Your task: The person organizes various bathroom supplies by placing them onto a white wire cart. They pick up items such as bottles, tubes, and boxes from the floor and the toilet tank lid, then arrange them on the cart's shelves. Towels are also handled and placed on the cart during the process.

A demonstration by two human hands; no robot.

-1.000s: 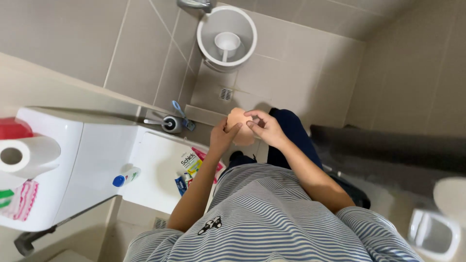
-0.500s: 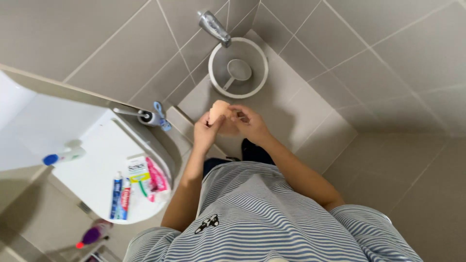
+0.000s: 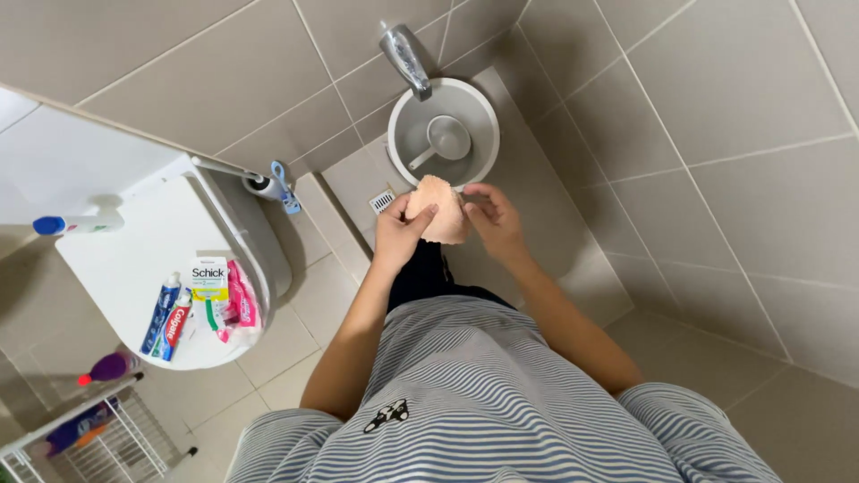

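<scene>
Tiled floor below: both hands' fingers clamp a peach cloth (bucket beyond it)

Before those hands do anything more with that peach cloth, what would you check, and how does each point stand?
1. Both hands on the cloth: ok. The left hand and right hand pinch the peach cloth from either side.
2. Cloth over the basin: ok. It hangs just above the near rim of the white basin.
3. Basin free to use: not ok. A white ladle lies inside it.
4. Tap over the basin: ok. The metal tap points down into it.
5. Water running: cannot tell; no stream shows.
6. Cloth wet or dry: cannot tell.
</scene>
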